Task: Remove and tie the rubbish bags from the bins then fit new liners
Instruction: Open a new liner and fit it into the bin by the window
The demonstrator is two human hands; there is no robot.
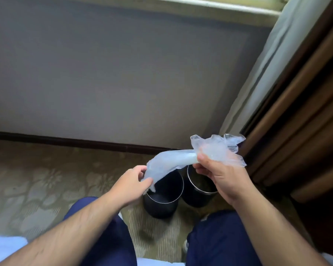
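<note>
A thin translucent white liner [178, 157] is stretched between my two hands above the bins. My left hand [131, 182] pinches its lower left end. My right hand [217, 170] grips the other end, where the plastic bunches and fans out above my fingers. Below the liner stand two round black bins side by side on the carpet: the left bin [162, 203] and the right bin [197, 191], partly hidden by my right hand. Both bins show dark bare insides with no bag in them.
A pale wall with a dark skirting board [75, 142] runs behind the bins. A grey curtain [258, 79] and a brown wooden frame [304, 116] stand at the right. The patterned carpet [37, 185] spreads to the left. My knees in blue trousers [219, 240] flank the bins.
</note>
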